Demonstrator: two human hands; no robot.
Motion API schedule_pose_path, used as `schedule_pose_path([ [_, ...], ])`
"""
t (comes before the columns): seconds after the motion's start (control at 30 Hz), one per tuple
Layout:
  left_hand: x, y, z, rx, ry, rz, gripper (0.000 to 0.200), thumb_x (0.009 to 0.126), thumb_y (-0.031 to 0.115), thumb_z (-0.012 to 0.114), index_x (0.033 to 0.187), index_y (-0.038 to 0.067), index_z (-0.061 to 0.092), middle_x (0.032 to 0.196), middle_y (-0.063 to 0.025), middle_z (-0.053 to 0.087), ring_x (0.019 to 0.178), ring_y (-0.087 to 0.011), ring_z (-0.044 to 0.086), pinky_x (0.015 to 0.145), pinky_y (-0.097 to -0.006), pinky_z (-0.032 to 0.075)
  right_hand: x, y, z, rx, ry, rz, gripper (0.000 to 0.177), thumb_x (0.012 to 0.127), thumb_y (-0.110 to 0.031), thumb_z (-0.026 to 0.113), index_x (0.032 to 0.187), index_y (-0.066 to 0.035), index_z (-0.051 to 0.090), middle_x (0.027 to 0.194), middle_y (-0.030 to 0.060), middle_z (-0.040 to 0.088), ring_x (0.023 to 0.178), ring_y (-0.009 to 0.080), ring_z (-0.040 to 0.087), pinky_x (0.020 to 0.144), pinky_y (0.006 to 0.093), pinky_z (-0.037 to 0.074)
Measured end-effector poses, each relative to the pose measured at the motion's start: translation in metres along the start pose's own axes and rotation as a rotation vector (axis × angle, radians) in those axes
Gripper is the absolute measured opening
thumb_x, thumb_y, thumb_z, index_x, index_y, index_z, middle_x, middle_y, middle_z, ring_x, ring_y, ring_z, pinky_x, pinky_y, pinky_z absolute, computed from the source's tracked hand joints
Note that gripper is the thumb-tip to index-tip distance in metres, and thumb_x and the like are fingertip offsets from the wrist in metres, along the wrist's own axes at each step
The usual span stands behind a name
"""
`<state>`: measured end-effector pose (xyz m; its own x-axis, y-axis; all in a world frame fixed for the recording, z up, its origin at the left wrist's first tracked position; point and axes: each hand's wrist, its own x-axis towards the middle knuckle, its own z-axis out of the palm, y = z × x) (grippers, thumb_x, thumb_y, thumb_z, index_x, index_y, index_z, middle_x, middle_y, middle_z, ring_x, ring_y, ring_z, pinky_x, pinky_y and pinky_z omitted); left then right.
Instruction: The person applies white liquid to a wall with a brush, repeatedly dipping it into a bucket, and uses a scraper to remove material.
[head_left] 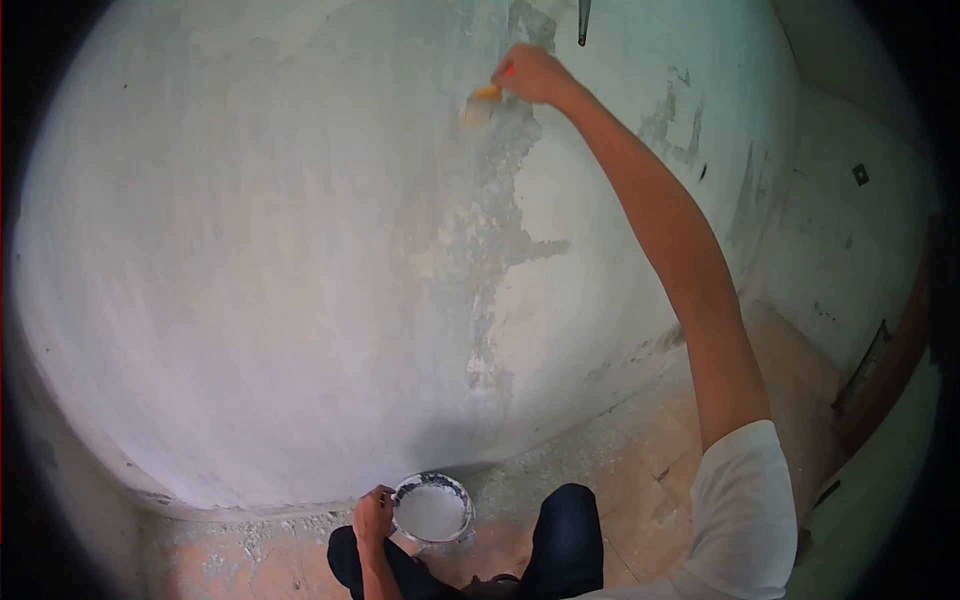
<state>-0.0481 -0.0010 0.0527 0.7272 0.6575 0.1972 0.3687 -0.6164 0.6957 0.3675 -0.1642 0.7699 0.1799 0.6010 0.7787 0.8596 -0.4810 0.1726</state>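
My right hand (533,74) is raised high on the wall (280,250), its fingers closed round the handle of a paintbrush (487,95). The brush's pale bristles point down and left against or very near the wall, beside a grey patch of bare plaster (490,220). Low in the view, my left hand (374,515) grips the left rim of a round bucket (468,508). White paint (432,513) lies inside the bucket, and dark smears mark its rim.
The floor (640,500) is spotted with white debris along the wall's foot. My bent knees flank the bucket. A dark thin object (583,22) hangs at the top. At the right are another wall (840,220) and a reddish-brown object (890,360).
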Motion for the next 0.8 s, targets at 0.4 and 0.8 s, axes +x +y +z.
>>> schedule_pose_path([
  [0.4,-0.005,-0.002,-0.006,0.064,0.000,0.020,0.020,0.100,0.018,0.065,0.109,0.013,0.083,0.093,-0.0154,0.082,0.089,-0.0389,0.079,0.078,-0.0494,0.061,-0.188,-0.023,0.155,-0.037,0.088,0.051,0.049,0.109,-0.016,0.056,0.157,-0.007,0.059,0.081,0.0218,0.071,0.073,0.0400,0.073,0.066,0.0554,0.059],
  [0.8,0.001,-0.001,0.005,0.004,-0.056,0.018,0.018,0.102,0.017,0.064,0.109,0.012,0.080,0.092,-0.0142,0.082,0.088,-0.0373,0.079,0.076,-0.0479,0.061,-0.222,-0.025,0.150,0.205,-0.305,0.256,0.025,0.102,-0.026,0.074,0.098,-0.002,0.080,0.099,0.0219,0.078,0.094,0.0377,0.076,0.085,0.0466,0.060],
])
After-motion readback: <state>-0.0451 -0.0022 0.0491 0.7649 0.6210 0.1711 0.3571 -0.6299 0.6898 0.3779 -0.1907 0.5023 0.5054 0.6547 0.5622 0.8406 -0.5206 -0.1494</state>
